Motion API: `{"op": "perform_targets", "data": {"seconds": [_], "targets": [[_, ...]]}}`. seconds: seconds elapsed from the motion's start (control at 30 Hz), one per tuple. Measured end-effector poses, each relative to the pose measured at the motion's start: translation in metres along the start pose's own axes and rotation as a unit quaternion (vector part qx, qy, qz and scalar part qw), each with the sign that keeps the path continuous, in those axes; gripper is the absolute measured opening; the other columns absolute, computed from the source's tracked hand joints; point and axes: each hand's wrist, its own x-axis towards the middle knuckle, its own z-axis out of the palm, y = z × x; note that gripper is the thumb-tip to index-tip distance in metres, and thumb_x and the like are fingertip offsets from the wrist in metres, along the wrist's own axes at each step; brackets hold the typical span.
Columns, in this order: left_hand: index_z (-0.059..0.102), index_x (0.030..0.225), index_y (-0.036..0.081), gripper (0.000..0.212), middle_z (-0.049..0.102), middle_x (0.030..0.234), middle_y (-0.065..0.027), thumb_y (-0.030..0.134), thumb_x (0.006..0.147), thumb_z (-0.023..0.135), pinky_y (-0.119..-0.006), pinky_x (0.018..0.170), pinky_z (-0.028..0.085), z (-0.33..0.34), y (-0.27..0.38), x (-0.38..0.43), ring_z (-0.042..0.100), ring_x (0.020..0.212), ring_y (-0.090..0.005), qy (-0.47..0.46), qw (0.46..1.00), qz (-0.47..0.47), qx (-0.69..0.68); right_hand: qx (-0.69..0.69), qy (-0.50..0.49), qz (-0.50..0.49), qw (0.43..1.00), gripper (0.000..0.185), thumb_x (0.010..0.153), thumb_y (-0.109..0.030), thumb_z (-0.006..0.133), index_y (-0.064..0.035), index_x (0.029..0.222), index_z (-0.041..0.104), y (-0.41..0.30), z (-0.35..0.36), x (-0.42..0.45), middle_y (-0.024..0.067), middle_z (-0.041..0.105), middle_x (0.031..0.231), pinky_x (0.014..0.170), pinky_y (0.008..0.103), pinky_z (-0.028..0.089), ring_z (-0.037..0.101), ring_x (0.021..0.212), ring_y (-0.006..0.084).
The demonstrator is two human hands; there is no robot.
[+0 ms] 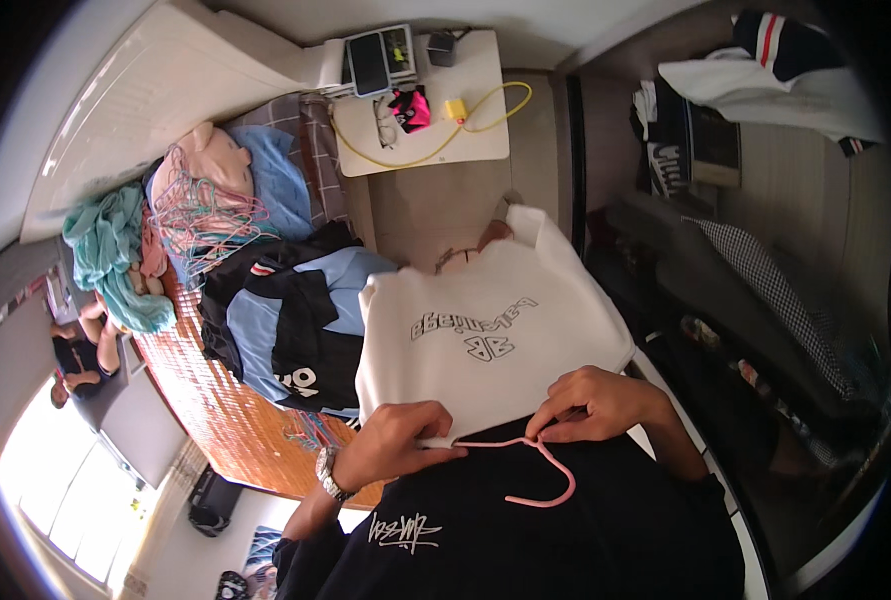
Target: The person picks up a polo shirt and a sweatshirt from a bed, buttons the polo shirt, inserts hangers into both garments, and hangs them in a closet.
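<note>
A white printed garment [453, 367] hangs in front of me, its upper edge close to my black shirt. At that edge, my left hand [404, 439] pinches the white fabric together with one arm of a pink hanger [561, 491]. My right hand [591, 405] grips the same hanger near the base of its hook. The hook curves out toward my chest. Part of the hanger is hidden inside the garment and behind my fingers.
Black-and-blue clothing [288, 322] lies on a woven mat [179, 367] at left, near a heap of wire hangers [205, 210] and a plush toy [205, 161]. A small white table [415, 154] stands ahead. Shelves with clothes [775, 82] are at right. A person [81, 360] sits far left.
</note>
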Motion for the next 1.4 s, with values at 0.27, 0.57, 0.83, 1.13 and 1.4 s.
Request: {"op": "perform_targets", "data": {"seconds": [0.27, 0.57, 0.83, 1.13, 1.4], "targets": [[0.054, 0.088, 0.006, 0.03, 0.056, 0.081, -0.0092, 0.018, 0.075, 0.079, -0.037, 0.065, 0.047, -0.025, -0.014, 0.046, 0.059, 0.076, -0.0289, -0.107, 0.986, 0.099, 0.086, 0.007, 0.116, 0.019, 0.993, 0.015, 0.081, -0.015, 0.074, -0.011, 0.094, 0.076, 0.024, 0.037, -0.019, 0.004, 0.062, 0.064, 0.06, 0.029, 0.04, 0.052, 0.06, 0.0154], [0.048, 0.126, 0.009, 0.06, 0.049, 0.13, -0.0158, 0.019, 0.075, 0.077, -0.05, 0.105, 0.028, -0.041, 0.04, 0.083, 0.042, 0.123, -0.037, 0.079, 0.927, 0.253, 0.266, 0.183, 0.554, 0.07, 0.809, 0.013, 0.086, -0.005, 0.06, 0.0008, 0.089, 0.071, 0.028, 0.113, -0.065, 0.0033, 0.055, 0.067, 0.054, 0.0248, 0.035, 0.046, 0.058, 0.0112], [0.061, 0.101, 0.004, 0.016, 0.063, 0.095, -0.013, 0.011, 0.087, 0.063, -0.039, 0.077, 0.047, -0.012, 0.059, 0.146, 0.061, 0.088, -0.032, -0.064, 0.942, 0.288, 0.159, 0.407, 0.734, -0.216, 0.499, 0.027, 0.099, -0.013, 0.051, 0.0042, 0.117, 0.059, 0.075, 0.061, -0.046, -0.002, 0.044, 0.068, 0.06, 0.0226, 0.03, 0.039, 0.064, 0.0074], [0.056, 0.094, 0.003, 0.018, 0.057, 0.086, -0.0129, 0.02, 0.091, 0.061, -0.039, 0.068, 0.047, 0.067, 0.107, 0.239, 0.059, 0.08, -0.0326, -0.142, 0.931, 0.31, 0.133, 0.379, 0.731, -0.42, 0.381, 0.027, 0.1, -0.015, 0.049, -0.0007, 0.122, 0.054, 0.062, -0.043, -0.088, -0.0029, 0.032, 0.064, 0.059, 0.0241, 0.03, 0.033, 0.059, 0.0079], [0.051, 0.088, 0.006, 0.024, 0.052, 0.079, -0.0089, 0.022, 0.082, 0.068, -0.039, 0.062, 0.05, 0.084, 0.147, 0.291, 0.059, 0.076, -0.0279, -0.057, 0.877, 0.378, 0.291, 0.399, 0.696, -0.501, 0.324, 0.028, 0.101, -0.018, 0.048, -0.0042, 0.125, 0.05, 0.043, -0.116, -0.107, -0.0028, 0.037, 0.069, 0.061, 0.0234, 0.032, 0.034, 0.063, 0.0068]]}}
